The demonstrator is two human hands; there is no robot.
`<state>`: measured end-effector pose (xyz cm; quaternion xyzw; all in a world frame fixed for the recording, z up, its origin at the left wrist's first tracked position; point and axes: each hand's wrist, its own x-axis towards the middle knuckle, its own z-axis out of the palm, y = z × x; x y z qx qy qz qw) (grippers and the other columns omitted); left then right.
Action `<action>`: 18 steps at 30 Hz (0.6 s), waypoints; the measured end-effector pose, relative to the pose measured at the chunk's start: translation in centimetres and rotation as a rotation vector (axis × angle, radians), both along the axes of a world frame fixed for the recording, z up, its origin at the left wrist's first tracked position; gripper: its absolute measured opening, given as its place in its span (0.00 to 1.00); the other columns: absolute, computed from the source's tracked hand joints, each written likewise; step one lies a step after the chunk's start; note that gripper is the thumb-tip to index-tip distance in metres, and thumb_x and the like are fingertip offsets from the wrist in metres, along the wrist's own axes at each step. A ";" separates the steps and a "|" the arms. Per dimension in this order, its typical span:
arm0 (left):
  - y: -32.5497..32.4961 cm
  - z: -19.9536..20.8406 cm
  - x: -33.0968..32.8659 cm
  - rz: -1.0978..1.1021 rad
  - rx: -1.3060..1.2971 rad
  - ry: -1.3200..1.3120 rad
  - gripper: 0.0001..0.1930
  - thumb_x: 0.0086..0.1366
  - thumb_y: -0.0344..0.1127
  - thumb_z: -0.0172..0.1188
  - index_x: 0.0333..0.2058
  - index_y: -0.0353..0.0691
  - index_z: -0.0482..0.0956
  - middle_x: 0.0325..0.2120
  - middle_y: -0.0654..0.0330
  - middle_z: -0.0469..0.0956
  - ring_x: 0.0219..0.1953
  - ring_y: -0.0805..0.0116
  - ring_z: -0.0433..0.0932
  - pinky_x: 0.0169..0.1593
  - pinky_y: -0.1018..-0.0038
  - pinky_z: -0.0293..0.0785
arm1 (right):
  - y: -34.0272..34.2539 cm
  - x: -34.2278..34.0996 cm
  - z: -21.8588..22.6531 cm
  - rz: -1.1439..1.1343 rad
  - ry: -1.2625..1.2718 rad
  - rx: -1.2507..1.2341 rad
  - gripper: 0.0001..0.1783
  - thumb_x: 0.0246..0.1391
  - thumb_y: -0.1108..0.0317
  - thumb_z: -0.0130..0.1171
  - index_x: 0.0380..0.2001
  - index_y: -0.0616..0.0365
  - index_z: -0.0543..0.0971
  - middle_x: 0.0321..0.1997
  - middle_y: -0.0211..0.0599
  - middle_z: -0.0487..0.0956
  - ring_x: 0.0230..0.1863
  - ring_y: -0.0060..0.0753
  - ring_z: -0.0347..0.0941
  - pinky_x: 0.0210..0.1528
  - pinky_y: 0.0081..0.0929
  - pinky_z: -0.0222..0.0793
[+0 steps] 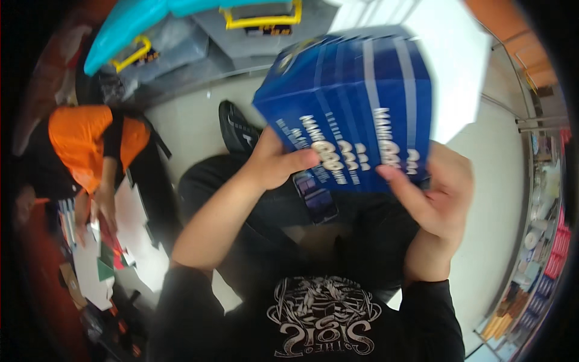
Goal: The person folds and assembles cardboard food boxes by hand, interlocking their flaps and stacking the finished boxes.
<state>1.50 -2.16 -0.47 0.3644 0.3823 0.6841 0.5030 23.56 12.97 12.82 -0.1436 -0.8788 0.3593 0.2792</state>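
Between my two hands is a stack of blue cartons [344, 114], fanned so their printed edges overlap; they look flat, though blur hides the detail. My left hand [280, 160] grips the near left corner with the thumb on top. On the near right corner, my right hand [437, 193] is closed, its thumb over the front and fingers behind. A dark phone [318, 202] lies on my lap just below the stack. Beyond the cartons, a white surface [461, 78] spreads at the upper right; whether it is a table or a sheet I cannot tell.
Grey bins [220, 30] with yellow handles and a teal lid [129, 30] stand at the far side. To my left a person in an orange top [81, 142] works over white sheets [136, 223]. Shelves of goods [540, 265] run along the right.
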 end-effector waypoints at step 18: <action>2.3 -0.8 -2.0 0.345 -0.322 0.493 0.25 0.80 0.48 0.57 0.65 0.36 0.73 0.56 0.53 0.83 0.57 0.65 0.82 0.60 0.68 0.76 | 22.2 21.3 -20.1 -0.651 -0.512 0.576 0.19 0.71 0.59 0.62 0.55 0.63 0.83 0.49 0.60 0.85 0.50 0.60 0.84 0.52 0.43 0.78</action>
